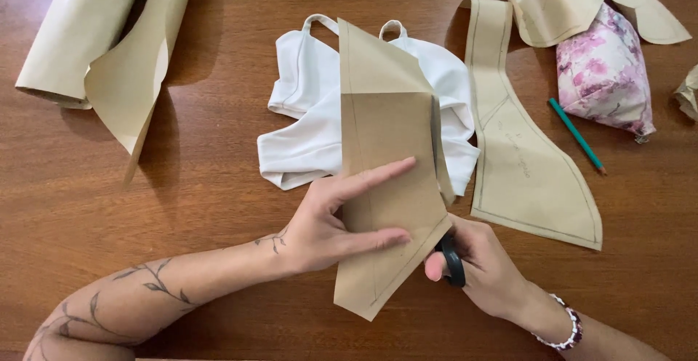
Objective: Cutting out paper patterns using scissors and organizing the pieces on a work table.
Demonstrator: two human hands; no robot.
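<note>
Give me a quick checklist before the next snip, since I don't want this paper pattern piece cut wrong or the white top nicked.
1. Left hand holds the brown paper piece steady: ok.
2. Right hand grips the black-handled scissors: ok.
3. Blades lined up on the pencil line: cannot tell, the paper hides them.
4. Left fingers away from the cutting edge: ok, they lie on the paper's face, apart from the scissors.
5. White top out from under the cut: cannot tell; it lies beneath the paper's upper part.
6. Green pencil out of the way: ok.
</note>
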